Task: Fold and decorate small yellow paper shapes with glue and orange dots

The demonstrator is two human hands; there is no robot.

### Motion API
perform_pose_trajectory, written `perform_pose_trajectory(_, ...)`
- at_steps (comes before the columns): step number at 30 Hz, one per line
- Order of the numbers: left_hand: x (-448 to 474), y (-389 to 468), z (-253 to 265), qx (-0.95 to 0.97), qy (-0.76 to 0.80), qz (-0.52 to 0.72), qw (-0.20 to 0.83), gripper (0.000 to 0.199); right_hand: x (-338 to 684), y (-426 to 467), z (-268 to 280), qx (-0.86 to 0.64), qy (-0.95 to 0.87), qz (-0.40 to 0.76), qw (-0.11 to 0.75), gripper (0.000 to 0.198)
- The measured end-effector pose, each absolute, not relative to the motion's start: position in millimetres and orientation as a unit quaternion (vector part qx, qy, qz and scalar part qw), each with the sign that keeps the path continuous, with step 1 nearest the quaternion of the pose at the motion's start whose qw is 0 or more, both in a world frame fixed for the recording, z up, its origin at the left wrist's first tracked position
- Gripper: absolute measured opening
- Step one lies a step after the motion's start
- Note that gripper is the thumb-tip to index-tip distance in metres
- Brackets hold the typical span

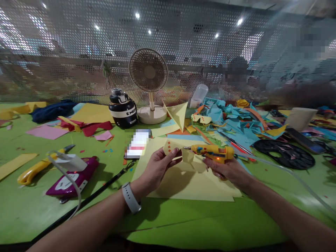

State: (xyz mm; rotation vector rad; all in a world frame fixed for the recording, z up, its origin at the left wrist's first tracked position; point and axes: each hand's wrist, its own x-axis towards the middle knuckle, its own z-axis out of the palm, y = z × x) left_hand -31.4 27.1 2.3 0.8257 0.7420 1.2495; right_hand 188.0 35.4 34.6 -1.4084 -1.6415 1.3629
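My left hand point(160, 166) pinches a folded pale-yellow paper piece point(187, 158) that has small orange-red squares on its left part. In my right hand point(223, 169) is a yellow hot glue gun point(214, 151) with a small orange light lit on its side. Its dark nozzle points left and sits at the upper edge of the folded paper; whether it touches cannot be made out. Both hands are above a large pale-yellow paper sheet point(194, 190) on the green table. A pale cable trails right from the glue gun.
A phone point(138, 143) lies behind my left hand. Farther left are a purple power strip point(72, 176) with a white plug and yellow-handled scissors or cutter point(42, 166). A fan point(148, 71), a black flask point(123, 110) and heaped blue paper scraps point(231, 119) stand behind. A black palette point(285, 154) lies right.
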Motion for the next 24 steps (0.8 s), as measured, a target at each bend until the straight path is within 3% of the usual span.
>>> perform_pose_trajectory(24,-31.5,27.1,1.2,0.349,0.319,0.56,0.68,0.018,189.6,35.1,31.5,-0.536,-0.598,0.522,0.288,0.048)
